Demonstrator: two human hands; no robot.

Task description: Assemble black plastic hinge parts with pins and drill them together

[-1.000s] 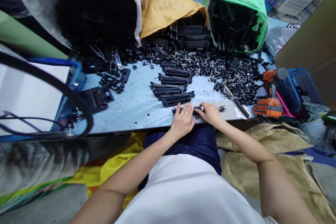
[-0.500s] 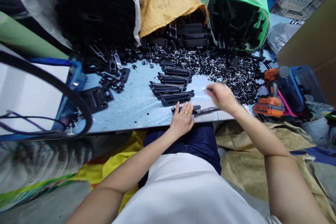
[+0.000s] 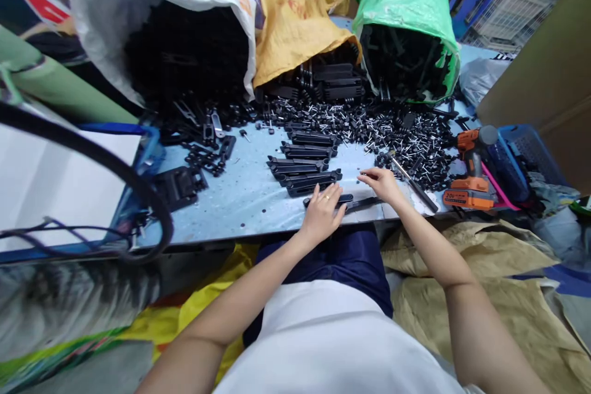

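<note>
My left hand (image 3: 323, 212) lies with its fingers stretched out over a black hinged plastic arm (image 3: 345, 198) near the table's front edge. A long black strip (image 3: 364, 204) extends rightward from beside that piece. To the right, my right hand (image 3: 382, 184) hovers just above the table, thumb and forefinger pinched together. Something small and dark is at its fingertips, too tiny to name. Beyond my left hand, several finished-looking black folding arms (image 3: 302, 166) lie in a row. A screwdriver-like rod with a dark handle (image 3: 422, 192) rests right of my right hand.
Black-headed screws (image 3: 406, 135) form a wide pile behind. Open white (image 3: 99, 31), orange (image 3: 286, 24) and green (image 3: 406, 0) sacks stand at the back. An orange cordless drill (image 3: 471, 175) and blue basket (image 3: 535, 141) are right; a black cable (image 3: 115, 160) arches left.
My right hand has lowered slightly toward the table, its fingertips now clearly pinched. The rod beside it shows more fully. My left hand stays on the black arm; the head view has tilted up.
</note>
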